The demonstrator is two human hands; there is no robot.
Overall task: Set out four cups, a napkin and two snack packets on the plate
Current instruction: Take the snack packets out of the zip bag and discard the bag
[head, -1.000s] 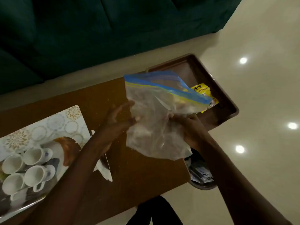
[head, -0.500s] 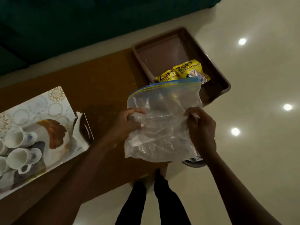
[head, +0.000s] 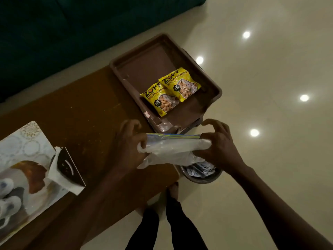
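Both snack packets (head: 172, 91) lie side by side in the brown tray (head: 137, 69), so I judge that step done. My left hand (head: 128, 147) and right hand (head: 219, 147) pinch the ends of a plastic bag (head: 173, 147), fingers curled around it (seemingly empty). Next: put it down, then check the cups (head: 6, 195) at the table's far left.

Two yellow snack packets (head: 172, 91), one brown tray (head: 137, 56), one clear zip bag (head: 173, 144), two hands (head: 128, 147)

The white cups (head: 7, 199) were cut off by the left edge and blurred, and the bin's (head: 201, 175) contents were unreadable.
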